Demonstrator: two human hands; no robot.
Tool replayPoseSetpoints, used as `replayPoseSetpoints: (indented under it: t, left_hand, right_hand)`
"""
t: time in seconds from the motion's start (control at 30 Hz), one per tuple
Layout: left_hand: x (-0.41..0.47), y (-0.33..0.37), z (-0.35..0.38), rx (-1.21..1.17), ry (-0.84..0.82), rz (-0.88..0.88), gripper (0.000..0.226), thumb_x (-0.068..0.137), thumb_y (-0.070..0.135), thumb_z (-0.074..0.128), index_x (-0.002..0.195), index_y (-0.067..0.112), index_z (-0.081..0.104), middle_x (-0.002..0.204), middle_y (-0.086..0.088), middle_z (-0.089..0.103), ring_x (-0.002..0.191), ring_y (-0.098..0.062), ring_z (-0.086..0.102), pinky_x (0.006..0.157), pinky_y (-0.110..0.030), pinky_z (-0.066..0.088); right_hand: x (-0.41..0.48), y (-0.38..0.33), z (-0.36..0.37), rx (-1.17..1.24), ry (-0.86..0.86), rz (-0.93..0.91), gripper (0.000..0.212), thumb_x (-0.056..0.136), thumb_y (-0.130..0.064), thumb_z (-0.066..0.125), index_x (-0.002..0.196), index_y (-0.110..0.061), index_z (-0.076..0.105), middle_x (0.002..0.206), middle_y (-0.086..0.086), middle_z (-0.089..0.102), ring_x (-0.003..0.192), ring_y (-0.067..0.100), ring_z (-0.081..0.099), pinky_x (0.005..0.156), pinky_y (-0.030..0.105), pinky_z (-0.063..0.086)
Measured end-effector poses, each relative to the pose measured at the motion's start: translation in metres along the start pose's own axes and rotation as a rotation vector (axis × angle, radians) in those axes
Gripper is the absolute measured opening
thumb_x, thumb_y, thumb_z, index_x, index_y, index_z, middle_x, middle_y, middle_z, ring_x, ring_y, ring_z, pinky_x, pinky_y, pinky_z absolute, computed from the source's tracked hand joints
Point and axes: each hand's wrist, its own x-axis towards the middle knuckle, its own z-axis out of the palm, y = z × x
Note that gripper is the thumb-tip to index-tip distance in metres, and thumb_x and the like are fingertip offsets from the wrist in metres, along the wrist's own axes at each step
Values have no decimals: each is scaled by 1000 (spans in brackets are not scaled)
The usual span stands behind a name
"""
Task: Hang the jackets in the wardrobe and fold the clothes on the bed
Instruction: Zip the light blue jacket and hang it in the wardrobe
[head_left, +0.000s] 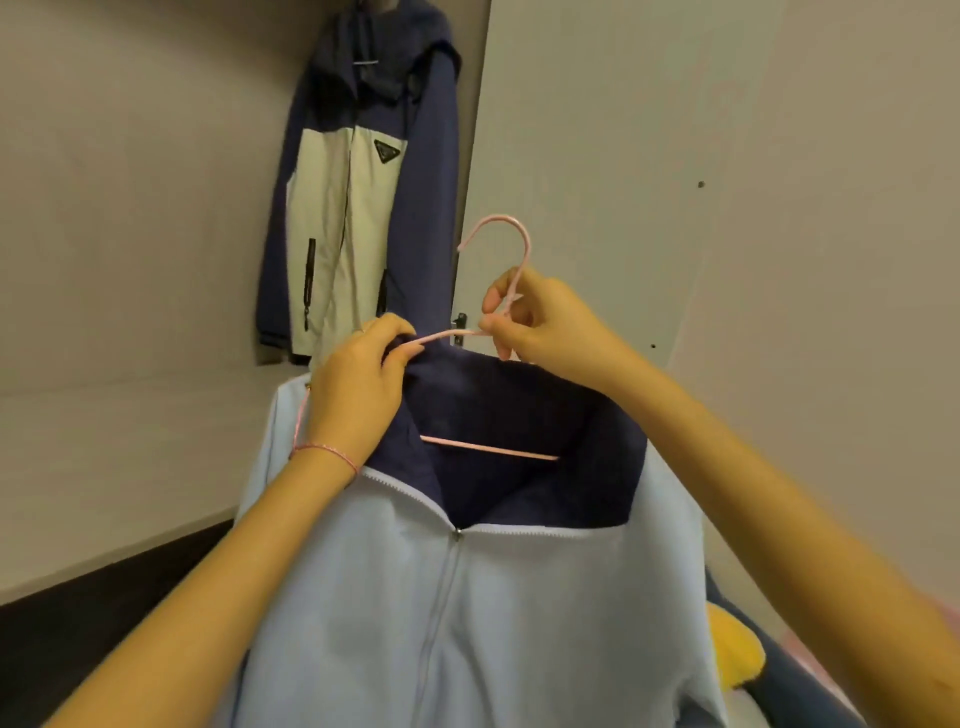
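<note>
Hung jacket (358, 176) fills the left — open room rightward.

A dark floor (72, 639) runs across the lower left corner. At the lower right, a yellow fuzzy item (735, 652) lies against a dark blue surface (795, 675); too little of either shows to name them further. A pale wall (857, 208) fills the right side. A thin pink string bracelet (326, 451) circles the left wrist.

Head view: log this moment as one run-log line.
left hand: grips pale blue zip jacket at navy collar | right hand: pinches thin pink hanger neck | navy-and-cream hooded jacket: hung up
</note>
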Motion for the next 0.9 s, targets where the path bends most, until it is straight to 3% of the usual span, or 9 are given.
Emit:
replayPoseSetpoints:
  t: [0.17,0.3,0.43,0.5,0.57,0.67,0.7,0.8,0.9]
  left_hand:
    - [49,-26,-22,-9,200,-3,8,92,21,56,94,15,61,89,-3,65,85,-28,59,78,-41,48]
    - [79,-44,-47,85,215,-7,12,92,23,55,95,14,62,93,-5,66,85,-26,58,71,-35,46]
    - [107,-76,-56,117,219,0,13,92,26,56,95,15,62,94,-4,67,87,-27,59,71,-37,48]
    - [129,-96,-54,119,213,26,12,92,29,56,94,18,61,92,-3,67,86,-28,59,70,-39,49]
    - [156,-115,-50,121,208,34,12,92,32,54,92,22,59,90,-2,67,85,-31,58,69,-40,49]
    - [200,-136,-47,114,219,48,11,93,30,54,92,20,60,90,-3,67,86,-32,58,74,-38,45]
    - [216,-143,-49,120,242,43,11,93,27,54,93,18,61,92,-5,67,88,-33,58,77,-38,43]
    - [266,-169,-61,130,295,41,13,93,27,54,95,17,61,99,-8,67,93,-35,57,78,-38,42]
    - [306,-192,-64,155,286,35,13,93,28,52,96,18,60,101,-9,66,94,-36,56,81,-40,41]
  right_hand:
    - [40,22,-23,-464,-68,-39,31,92,-40,55,113,-17,57,108,0,62,94,19,57,81,32,48]
    - [58,32,-10,-372,-28,-31,48,96,-45,45,71,-5,53,56,1,43,53,18,38,53,33,29]
    - [80,41,26,-511,200,-148,49,99,-45,35,86,-8,64,64,6,58,60,27,48,56,32,25]
    - [94,46,42,-464,345,-161,52,95,-46,31,94,-10,68,73,12,67,70,34,57,57,36,35]
    - [118,48,53,-374,400,-148,45,97,-43,36,87,-15,69,69,8,67,68,31,59,59,38,42]
    - [161,45,55,-248,399,-104,29,95,-41,48,69,-30,52,58,-8,52,57,12,48,57,34,36]
    - [175,42,54,-255,364,-92,21,92,-47,50,79,-32,54,64,-9,55,60,11,50,57,35,39]
    - [211,33,51,-384,306,-106,38,93,-51,45,119,-24,53,82,-3,63,75,19,57,65,36,46]
    - [241,31,46,-428,339,-152,31,98,-38,42,121,-20,52,72,-2,59,75,25,57,66,38,46]
